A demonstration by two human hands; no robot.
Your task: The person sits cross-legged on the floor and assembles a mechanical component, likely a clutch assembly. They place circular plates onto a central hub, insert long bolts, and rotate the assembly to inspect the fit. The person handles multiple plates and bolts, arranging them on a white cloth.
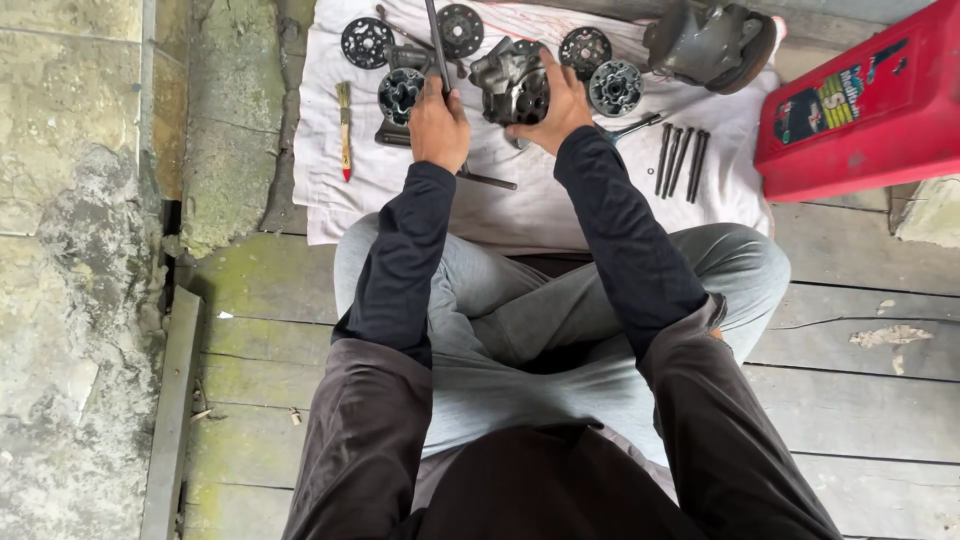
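Seated over the white cloth (540, 205), the left hand (438, 125) fingers grip a rod (437, 45); the right hand (555, 105) fingers clasp a metal housing (510, 85).

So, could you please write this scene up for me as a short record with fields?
Setting: person seated on wooden plank floor, white cloth spread in front
Left hand: gripping a long dark rod
Right hand: steadying a grey metal housing
On cloth: round perforated metal discs, row of long bolts, small brush
Right of cloth: red container
Left side: weathered stone wall
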